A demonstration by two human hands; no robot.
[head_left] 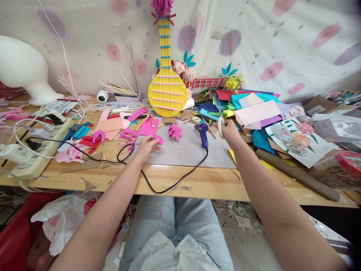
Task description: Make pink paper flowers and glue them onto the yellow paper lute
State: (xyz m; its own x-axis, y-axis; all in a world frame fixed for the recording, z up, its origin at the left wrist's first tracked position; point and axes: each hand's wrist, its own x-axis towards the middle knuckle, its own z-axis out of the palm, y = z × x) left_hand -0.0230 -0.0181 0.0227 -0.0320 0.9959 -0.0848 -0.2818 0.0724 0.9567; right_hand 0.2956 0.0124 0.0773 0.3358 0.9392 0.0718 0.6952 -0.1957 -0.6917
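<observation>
Two hands busy: left hand pinches pink paper, right hand grips tape roll; one flower finished, scraps remain uncut.

Two hands, left and right; one glue gun; one paper guitar; one pink paper flower; one tape roll; one cutting mat; one worktop.

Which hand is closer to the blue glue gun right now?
Right. The right hand, holding a roll of tape, is just right of the glue gun. The left hand, pinching a pink paper piece, sits farther away on its left.
</observation>
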